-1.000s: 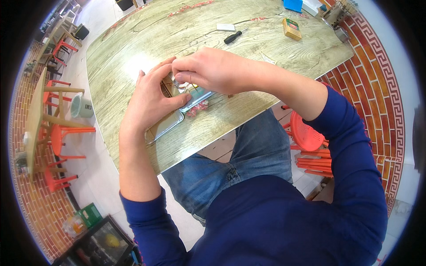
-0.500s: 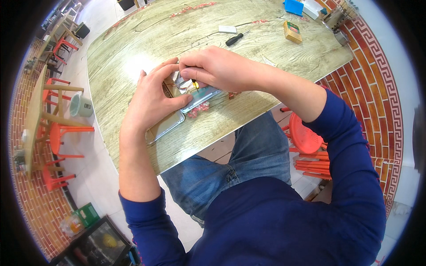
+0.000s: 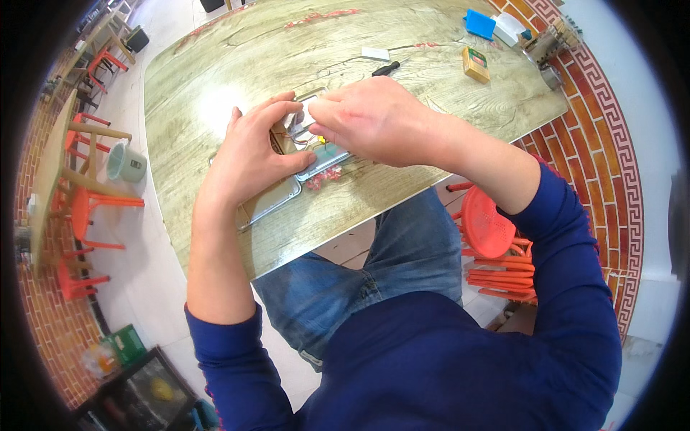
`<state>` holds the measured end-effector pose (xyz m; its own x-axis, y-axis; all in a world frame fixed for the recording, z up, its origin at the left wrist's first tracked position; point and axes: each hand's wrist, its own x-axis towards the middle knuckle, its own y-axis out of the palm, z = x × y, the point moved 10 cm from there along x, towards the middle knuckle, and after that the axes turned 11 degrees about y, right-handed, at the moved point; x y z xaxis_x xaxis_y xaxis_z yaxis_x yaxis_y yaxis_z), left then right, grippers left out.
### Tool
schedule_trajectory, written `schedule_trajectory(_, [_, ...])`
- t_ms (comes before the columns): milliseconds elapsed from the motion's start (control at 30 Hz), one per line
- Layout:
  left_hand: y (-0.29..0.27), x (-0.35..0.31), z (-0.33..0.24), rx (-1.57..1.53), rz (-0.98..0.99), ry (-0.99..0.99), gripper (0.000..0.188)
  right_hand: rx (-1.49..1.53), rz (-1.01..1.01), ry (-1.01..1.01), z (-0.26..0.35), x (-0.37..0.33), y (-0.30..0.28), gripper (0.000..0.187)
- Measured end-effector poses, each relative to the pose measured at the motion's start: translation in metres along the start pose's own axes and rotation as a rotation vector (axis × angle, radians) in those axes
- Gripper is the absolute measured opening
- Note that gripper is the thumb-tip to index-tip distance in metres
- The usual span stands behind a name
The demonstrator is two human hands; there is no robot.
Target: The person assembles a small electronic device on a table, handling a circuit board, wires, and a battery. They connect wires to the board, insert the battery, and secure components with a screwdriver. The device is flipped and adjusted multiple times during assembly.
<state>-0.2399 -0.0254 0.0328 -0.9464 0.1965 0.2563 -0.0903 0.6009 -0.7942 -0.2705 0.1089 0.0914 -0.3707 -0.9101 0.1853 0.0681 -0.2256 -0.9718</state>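
An opened flat casing (image 3: 270,206) with a silvery rim lies on the table, with wires and a light-blue panel (image 3: 316,167) showing inside. My left hand (image 3: 260,147) is spread around it, thumb pressed on the panel's edge and fingers over the far side, steadying it. Above the panel, my right hand (image 3: 370,118) is closed in a pinch around a small screwdriver (image 3: 321,140). Only a bit of yellow shows below the fingers; its handle and tip are mostly hidden. Part of the casing is covered by both hands.
Beyond my right hand lie a black-handled screwdriver (image 3: 387,69), a white block (image 3: 375,54) and a yellow box (image 3: 475,65). A blue item (image 3: 479,24) sits at the far right. Red stools (image 3: 489,223) stand beside the table at right; a bucket (image 3: 126,164) is left.
My right hand has shifted slightly right and turned, so its back now hides most of the screwdriver. The left hand stays on the casing. The whole view has moved a little.
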Motion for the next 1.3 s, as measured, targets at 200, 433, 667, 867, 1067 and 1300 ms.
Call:
schedule_trajectory(200, [-0.001, -0.002, -0.001, -0.013, -0.028, -0.010, 0.079, 0.006, 0.056, -0.104, 0.006, -0.003, -0.001, 0.015])
schedule_trajectory(433, [-0.002, -0.001, -0.001, -0.019, -0.043, -0.008, 0.078, -0.042, 0.037, -0.082, 0.003, 0.001, -0.008, 0.013])
schedule_trajectory(667, [-0.004, -0.003, -0.002, -0.037, -0.057, -0.010, 0.077, -0.015, 0.076, -0.045, 0.008, 0.004, 0.001, 0.017])
schedule_trajectory(867, [-0.004, -0.001, -0.003, -0.047, -0.060, -0.002, 0.076, 0.077, 0.167, -0.059, 0.009, 0.003, -0.010, 0.012])
schedule_trajectory(1067, [-0.003, -0.003, -0.002, -0.034, -0.051, -0.019, 0.077, 0.071, 0.169, -0.054, 0.015, 0.004, -0.009, 0.017])
schedule_trajectory(1300, [-0.002, -0.004, -0.001, -0.033, -0.013, -0.021, 0.078, -0.236, 0.405, 0.120, -0.001, 0.004, 0.019, 0.018])
